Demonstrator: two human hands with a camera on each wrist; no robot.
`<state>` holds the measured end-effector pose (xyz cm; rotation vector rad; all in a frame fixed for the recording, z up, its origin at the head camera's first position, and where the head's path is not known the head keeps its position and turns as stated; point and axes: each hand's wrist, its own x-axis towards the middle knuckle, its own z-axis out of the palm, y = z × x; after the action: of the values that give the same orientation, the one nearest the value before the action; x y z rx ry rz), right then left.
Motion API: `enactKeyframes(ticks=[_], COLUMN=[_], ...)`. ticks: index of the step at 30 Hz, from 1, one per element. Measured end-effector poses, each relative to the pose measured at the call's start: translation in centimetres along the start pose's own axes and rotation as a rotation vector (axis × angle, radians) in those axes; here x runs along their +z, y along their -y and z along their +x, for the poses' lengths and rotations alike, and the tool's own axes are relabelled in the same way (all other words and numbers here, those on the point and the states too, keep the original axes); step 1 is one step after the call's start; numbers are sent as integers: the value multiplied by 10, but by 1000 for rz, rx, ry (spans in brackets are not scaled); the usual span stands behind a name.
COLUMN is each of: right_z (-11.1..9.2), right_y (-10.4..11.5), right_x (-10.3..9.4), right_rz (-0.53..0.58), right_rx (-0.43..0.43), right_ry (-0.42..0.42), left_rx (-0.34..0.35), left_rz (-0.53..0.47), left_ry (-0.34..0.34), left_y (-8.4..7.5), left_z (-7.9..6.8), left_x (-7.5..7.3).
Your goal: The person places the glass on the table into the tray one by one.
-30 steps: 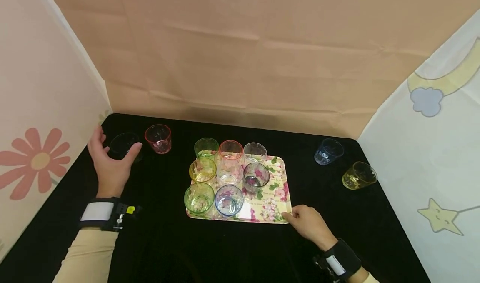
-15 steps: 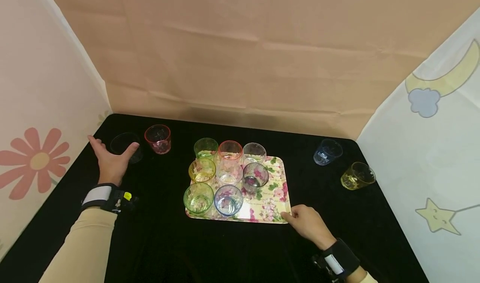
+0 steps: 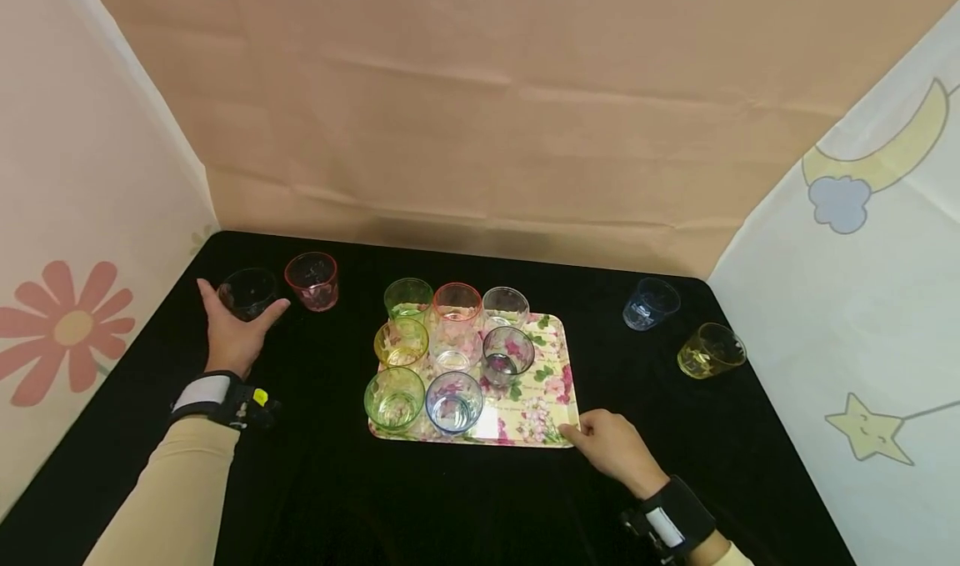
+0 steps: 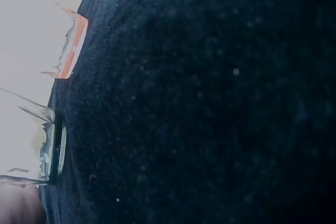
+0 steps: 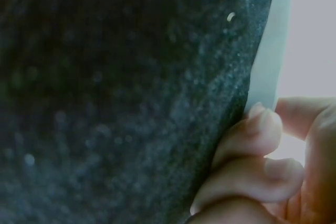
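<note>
My left hand [image 3: 236, 333] is at the near side of a dark transparent glass [image 3: 247, 293] at the table's far left. Its thumb and fingers are spread to either side of that glass; firm contact does not show. The same glass [image 4: 51, 153] stands upright in the left wrist view, with a blurred part of the hand beside it. A red-rimmed glass [image 3: 312, 282] stands just to its right. With thumb and curled fingers, my right hand [image 3: 615, 449] pinches the near right corner of a floral tray [image 3: 551, 383]. The tray's edge [image 5: 270, 51] shows in the right wrist view.
Several coloured glasses stand in rows on the tray, among them a blue glass [image 3: 454, 403] and a grey glass [image 3: 507, 356]. A bluish glass [image 3: 651, 304] and a tilted-looking yellow glass [image 3: 711, 351] are at the right. Paper walls surround the black table [image 3: 337, 499].
My left hand has shifted slightly right and lowered behind the dark glass, whose rim now shows between thumb and fingers. My right hand stays at the tray corner.
</note>
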<state>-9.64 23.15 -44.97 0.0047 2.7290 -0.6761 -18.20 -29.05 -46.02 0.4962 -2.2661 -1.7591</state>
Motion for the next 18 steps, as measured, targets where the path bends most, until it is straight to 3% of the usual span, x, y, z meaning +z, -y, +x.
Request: enactKeyframes(ticks=[7,18], right_z=[0,-1], right_y=[0,1], right_x=[1,-1], right_rz=[-1,-17], right_rx=[2,1], right_ry=[-2,2], left_rx=[23,21], left_rz=[44,43], left_ry=[-52,-53], left_y=[2,0], left_z=[2,-1], left_x=[1,-1])
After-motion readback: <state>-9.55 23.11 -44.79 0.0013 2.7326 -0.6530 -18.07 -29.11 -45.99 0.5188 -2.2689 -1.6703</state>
